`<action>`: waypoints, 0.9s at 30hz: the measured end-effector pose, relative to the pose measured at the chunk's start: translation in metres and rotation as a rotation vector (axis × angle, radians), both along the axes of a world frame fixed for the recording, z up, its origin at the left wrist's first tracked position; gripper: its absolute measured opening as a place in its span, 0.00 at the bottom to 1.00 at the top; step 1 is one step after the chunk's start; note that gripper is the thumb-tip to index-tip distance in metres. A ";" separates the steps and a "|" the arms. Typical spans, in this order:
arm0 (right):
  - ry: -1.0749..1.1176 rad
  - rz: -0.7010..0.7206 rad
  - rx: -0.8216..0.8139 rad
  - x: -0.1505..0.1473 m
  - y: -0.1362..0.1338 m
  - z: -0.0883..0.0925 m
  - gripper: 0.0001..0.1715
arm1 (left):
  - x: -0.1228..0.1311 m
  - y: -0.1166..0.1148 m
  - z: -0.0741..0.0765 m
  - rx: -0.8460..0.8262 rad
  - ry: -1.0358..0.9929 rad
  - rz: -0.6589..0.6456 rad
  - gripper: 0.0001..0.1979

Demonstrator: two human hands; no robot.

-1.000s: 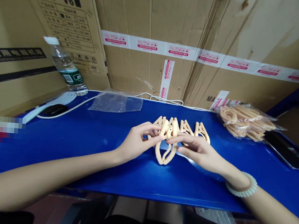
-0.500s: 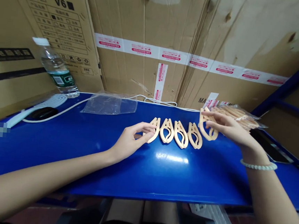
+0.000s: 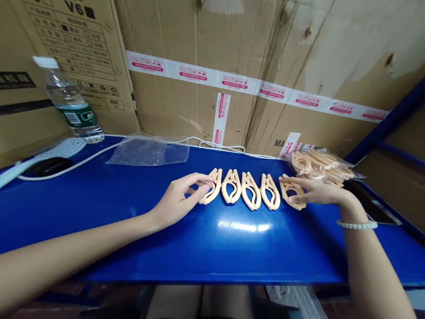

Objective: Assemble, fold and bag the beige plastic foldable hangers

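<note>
Several peach-coloured folding clothes hangers, folded into leaf shapes, lie in a row on the blue table (image 3: 123,241). My left hand (image 3: 175,196) has its thumb and fingers closed on the left side of the leftmost folding hanger (image 3: 216,183). At the other end of the row, my right hand (image 3: 319,191) grips the rightmost folding hanger (image 3: 292,191), its fingers across the top and thumb near the bottom. Between my hands lie a second hanger (image 3: 237,191), a middle hanger (image 3: 257,199) and another hanger (image 3: 277,197), untouched.
A clear bag of more hangers (image 3: 323,164) lies behind my right hand, near a dark flat device (image 3: 375,208). At the left are a water bottle (image 3: 73,107), a pale brush-like object (image 3: 41,157) and an empty plastic bag (image 3: 149,151). Cardboard (image 3: 187,112) stands behind.
My right hand has lowered the rightmost hanger onto the table, in line with the others. My left hand stays at the leftmost hanger. The whole view has shifted slightly.
</note>
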State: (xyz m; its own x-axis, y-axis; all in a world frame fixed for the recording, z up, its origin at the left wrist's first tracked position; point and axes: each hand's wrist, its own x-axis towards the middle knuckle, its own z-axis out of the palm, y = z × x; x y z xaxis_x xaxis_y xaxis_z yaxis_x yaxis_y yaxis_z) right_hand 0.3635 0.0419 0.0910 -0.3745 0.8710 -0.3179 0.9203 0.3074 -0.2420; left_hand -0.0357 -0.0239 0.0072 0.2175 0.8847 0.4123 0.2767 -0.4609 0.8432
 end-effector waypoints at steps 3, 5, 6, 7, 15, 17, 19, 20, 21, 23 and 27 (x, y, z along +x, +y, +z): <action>-0.018 -0.002 0.009 -0.001 -0.002 -0.008 0.57 | -0.002 0.002 0.000 0.089 0.069 -0.020 0.13; -0.015 -0.010 0.061 -0.004 -0.005 -0.018 0.57 | -0.004 0.002 0.000 0.151 0.116 -0.028 0.13; -0.012 -0.007 0.094 -0.006 -0.007 -0.025 0.56 | -0.004 0.002 0.000 0.179 0.142 -0.032 0.14; -0.010 0.001 0.129 -0.007 -0.010 -0.032 0.56 | -0.005 0.001 0.001 0.208 0.171 -0.034 0.14; -0.012 -0.049 0.423 -0.015 -0.041 -0.057 0.46 | -0.003 -0.002 0.004 0.422 0.436 -0.098 0.14; 0.006 -0.047 0.510 -0.018 -0.051 -0.051 0.44 | -0.001 -0.003 0.004 0.433 0.519 -0.116 0.15; 0.005 -0.006 0.598 -0.024 -0.060 -0.048 0.42 | 0.004 -0.007 0.003 0.420 0.592 -0.112 0.17; -0.002 0.025 0.628 -0.027 -0.064 -0.049 0.42 | 0.007 -0.009 0.003 0.402 0.618 -0.101 0.18; -0.014 0.053 0.641 -0.032 -0.067 -0.050 0.41 | 0.011 -0.012 0.002 0.377 0.642 -0.087 0.19; -0.046 0.084 0.613 -0.042 -0.073 -0.055 0.42 | 0.021 -0.020 0.001 0.324 0.704 -0.049 0.22; -0.103 0.082 0.511 -0.064 -0.078 -0.065 0.43 | 0.042 -0.032 -0.003 0.263 0.849 0.025 0.30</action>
